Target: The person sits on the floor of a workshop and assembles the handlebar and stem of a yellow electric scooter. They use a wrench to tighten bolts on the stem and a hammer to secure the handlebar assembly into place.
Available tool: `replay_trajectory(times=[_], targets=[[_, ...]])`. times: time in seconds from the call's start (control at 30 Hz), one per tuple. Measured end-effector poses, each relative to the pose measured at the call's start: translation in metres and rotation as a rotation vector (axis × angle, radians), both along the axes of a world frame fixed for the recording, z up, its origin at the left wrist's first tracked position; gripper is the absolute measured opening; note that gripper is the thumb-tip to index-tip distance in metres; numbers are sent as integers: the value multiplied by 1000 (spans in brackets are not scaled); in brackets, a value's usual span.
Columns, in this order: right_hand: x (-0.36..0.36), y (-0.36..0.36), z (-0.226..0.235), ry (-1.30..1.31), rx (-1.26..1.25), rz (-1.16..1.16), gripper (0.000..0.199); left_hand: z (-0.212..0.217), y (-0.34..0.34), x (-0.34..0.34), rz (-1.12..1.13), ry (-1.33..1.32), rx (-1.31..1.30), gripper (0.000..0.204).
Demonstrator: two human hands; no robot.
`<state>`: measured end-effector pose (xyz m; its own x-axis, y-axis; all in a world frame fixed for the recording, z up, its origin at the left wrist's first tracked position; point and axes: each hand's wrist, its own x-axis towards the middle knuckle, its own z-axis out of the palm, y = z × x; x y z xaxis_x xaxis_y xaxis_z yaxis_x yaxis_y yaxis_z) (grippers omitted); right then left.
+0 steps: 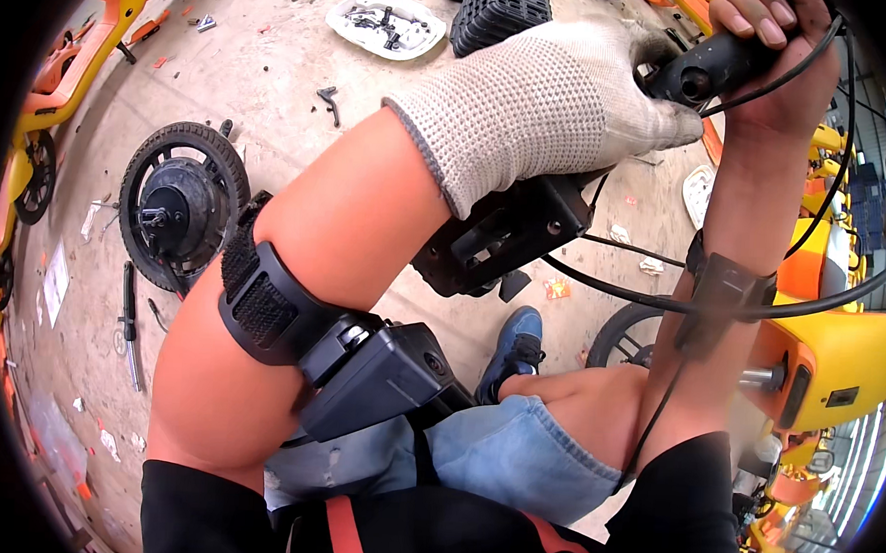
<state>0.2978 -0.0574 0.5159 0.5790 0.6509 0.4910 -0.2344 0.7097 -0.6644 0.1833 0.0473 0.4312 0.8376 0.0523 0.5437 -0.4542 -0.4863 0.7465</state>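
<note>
A black metal tube (696,81) with a round hole in its side is up at the top right, with black cables running from near it. My left hand (573,98), in a pale knitted work glove, grips the tube's near end, thumb below it. My right hand (775,54) is bare and wraps round the tube farther right, its fingertips showing on top. Just under the glove is a black metal bracket (510,235); whether it joins the tube is hidden. A long black cable (682,304) loops across my right forearm.
On the floor at left lie a black-tyred wheel (181,208) and a black and silver rod (132,325). A white tray of small parts (386,23) and a black crate (502,14) are beyond. Yellow scooters (844,368) stand at right and far left.
</note>
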Motion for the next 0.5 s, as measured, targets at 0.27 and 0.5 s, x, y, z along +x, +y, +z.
replay_trajectory(times=[0.27, 0.5], targets=[[-3, 8, -4, -231, -127, -258, 22, -10, 11, -1, 178, -260, 299, 49], [-18, -23, 11, -391, -425, -546, 24, 31, 0, -15, -81, 369, 0, 60]])
